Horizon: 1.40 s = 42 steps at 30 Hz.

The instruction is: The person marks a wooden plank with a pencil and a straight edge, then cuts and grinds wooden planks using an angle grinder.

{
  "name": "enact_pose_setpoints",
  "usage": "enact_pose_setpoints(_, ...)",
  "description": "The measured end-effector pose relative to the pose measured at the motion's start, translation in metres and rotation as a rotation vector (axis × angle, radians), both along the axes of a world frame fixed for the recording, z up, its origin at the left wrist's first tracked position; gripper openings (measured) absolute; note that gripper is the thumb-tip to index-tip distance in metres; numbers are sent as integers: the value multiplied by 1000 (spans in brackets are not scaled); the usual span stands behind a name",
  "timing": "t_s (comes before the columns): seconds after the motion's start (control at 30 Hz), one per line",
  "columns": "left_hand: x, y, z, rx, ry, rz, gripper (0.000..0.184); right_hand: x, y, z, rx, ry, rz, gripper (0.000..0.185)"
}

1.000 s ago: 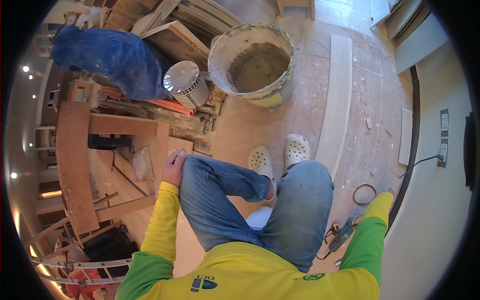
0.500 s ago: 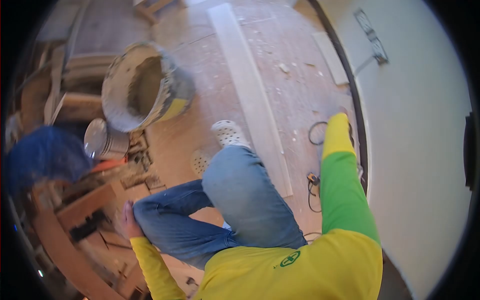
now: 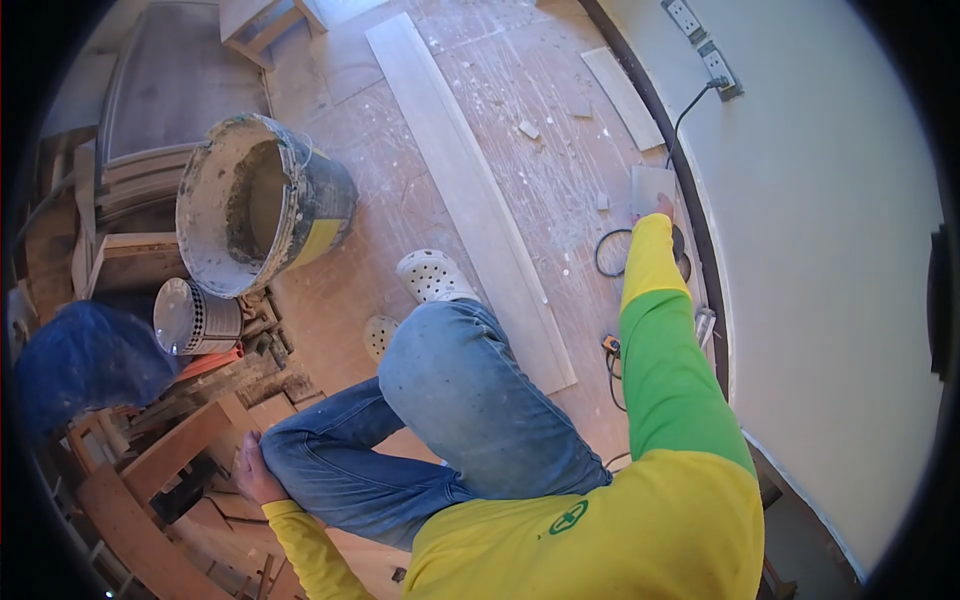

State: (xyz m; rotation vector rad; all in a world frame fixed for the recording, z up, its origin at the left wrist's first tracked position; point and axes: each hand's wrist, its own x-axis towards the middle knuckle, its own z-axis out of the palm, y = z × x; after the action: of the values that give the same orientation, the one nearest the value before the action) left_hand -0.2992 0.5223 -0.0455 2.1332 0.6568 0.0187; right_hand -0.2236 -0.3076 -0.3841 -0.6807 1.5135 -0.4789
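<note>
My right hand point(image 3: 656, 208) reaches down to the floor beside the wall. Its fingers are on a small flat pale board piece point(image 3: 653, 184), partly covering its near edge. A black cable point(image 3: 598, 255) loops on the floor just left of that wrist, and a dark round object beneath the wrist is mostly hidden. Resting against the side of my bent knee point(image 3: 290, 450), my left hand point(image 3: 257, 474) holds nothing and its fingers are stretched out.
A long pale plank point(image 3: 480, 205) lies past my white clog point(image 3: 432, 275). Left of it stand a mortar-crusted bucket point(image 3: 325, 200), a tin point(image 3: 215, 322), a blue plastic bag point(image 3: 95, 355) and wooden pieces point(image 3: 150, 540). A plug point(image 3: 716, 84) sits in the wall socket; its cable runs down.
The view has shifted and sharpened. The pale board piece now shows clearly at my right hand, which was blurred before. My left hand stays against the knee.
</note>
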Motion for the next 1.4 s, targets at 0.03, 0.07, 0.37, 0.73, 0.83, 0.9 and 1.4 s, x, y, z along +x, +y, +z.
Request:
enact_pose_setpoints(0.03,2,-3,0,-6,-9,20,47,5,-5,-12,61,-192,22,64)
enact_pose_setpoints(0.07,5,-6,2,-8,-11,14,47,10,-13,-23,121,-385,41,64)
enact_pose_setpoints(0.37,8,-16,11,54,52,1,48,132,64,26,142,-464,201,56)
enact_pose_setpoints(0.73,3,-7,3,-47,10,11,47,-4,-8,-17,-597,1066,504,40)
enact_pose_setpoints(0.83,5,-9,7,5,45,-3,46,-48,-49,-64,-472,1139,849,31)
enact_pose_setpoints(0.9,6,-10,6,-11,38,19,45,-74,-75,-89,-194,1094,1010,28)
enact_pose_setpoints(1.4,5,-10,8,76,26,-15,45,-50,3,-70,-59,798,702,28)
